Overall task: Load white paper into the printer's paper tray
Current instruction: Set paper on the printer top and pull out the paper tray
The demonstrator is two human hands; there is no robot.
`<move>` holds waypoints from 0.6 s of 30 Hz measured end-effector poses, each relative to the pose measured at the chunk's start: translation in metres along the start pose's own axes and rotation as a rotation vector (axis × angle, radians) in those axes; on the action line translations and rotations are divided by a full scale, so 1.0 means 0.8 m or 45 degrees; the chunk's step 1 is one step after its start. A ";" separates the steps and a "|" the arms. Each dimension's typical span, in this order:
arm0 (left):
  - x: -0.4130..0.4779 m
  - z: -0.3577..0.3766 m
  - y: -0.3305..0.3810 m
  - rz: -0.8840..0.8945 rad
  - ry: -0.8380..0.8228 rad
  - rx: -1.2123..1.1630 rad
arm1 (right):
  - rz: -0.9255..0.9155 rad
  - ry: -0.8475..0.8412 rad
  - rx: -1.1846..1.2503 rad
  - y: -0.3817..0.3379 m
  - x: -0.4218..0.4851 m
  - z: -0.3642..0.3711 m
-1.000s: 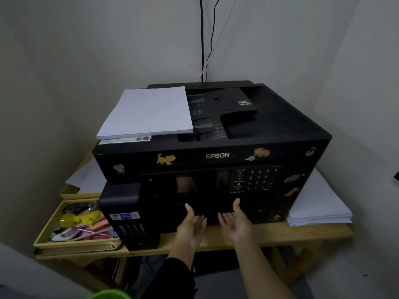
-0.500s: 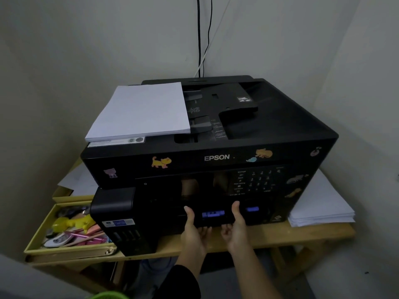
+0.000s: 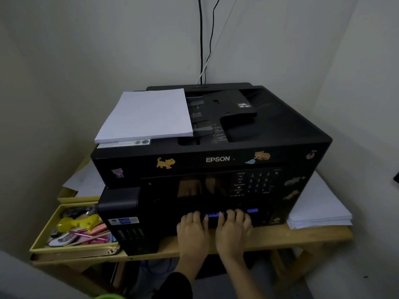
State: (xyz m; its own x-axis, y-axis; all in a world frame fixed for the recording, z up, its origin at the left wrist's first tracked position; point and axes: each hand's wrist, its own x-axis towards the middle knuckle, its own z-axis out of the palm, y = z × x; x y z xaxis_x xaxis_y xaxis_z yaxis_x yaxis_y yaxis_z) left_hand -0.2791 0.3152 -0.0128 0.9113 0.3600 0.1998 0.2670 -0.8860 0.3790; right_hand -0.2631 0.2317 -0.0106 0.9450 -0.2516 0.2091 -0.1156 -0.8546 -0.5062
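Observation:
A black Epson printer (image 3: 216,159) with animal stickers stands on a wooden table (image 3: 302,236). A stack of white paper (image 3: 146,115) lies on the left of its lid. Low on the printer's front is the paper tray (image 3: 252,210), marked by blue labels. My left hand (image 3: 192,231) and my right hand (image 3: 233,229) are side by side, backs up, with the fingers curled onto the tray's front edge. The fingertips are hidden against the dark front. The tray looks closed.
Another pile of white sheets (image 3: 319,210) lies on the table right of the printer. A yellow box (image 3: 43,240) with stationery sits at the left, beside the ink tank unit (image 3: 121,203). Cables (image 3: 201,50) run up the wall behind. Walls close in on both sides.
Both hands turned from palms up below the printer's front to backs up, and moved forward onto the tray's front edge. The view came closer to the printer.

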 end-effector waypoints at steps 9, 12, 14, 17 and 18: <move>0.013 -0.009 -0.004 0.118 -0.235 0.293 | -0.292 -0.351 -0.187 0.026 0.027 -0.016; 0.026 -0.017 -0.002 0.088 -0.407 0.159 | -0.313 -0.419 -0.195 0.026 0.032 -0.019; 0.007 -0.018 -0.007 0.051 -0.465 0.073 | -0.323 -0.386 -0.224 0.037 0.013 -0.022; -0.034 -0.014 -0.018 0.146 -0.307 0.169 | -0.357 -0.222 -0.152 0.055 -0.026 -0.026; -0.045 -0.014 -0.020 0.182 -0.246 0.169 | -0.368 -0.171 -0.146 0.058 -0.034 -0.028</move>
State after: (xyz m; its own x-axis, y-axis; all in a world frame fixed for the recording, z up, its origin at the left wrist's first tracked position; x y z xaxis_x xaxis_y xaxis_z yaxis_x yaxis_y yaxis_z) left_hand -0.3195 0.3194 -0.0162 0.9822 0.1774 0.0617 0.1585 -0.9590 0.2349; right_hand -0.3011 0.1886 -0.0213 0.9748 0.0639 0.2139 0.1362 -0.9294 -0.3430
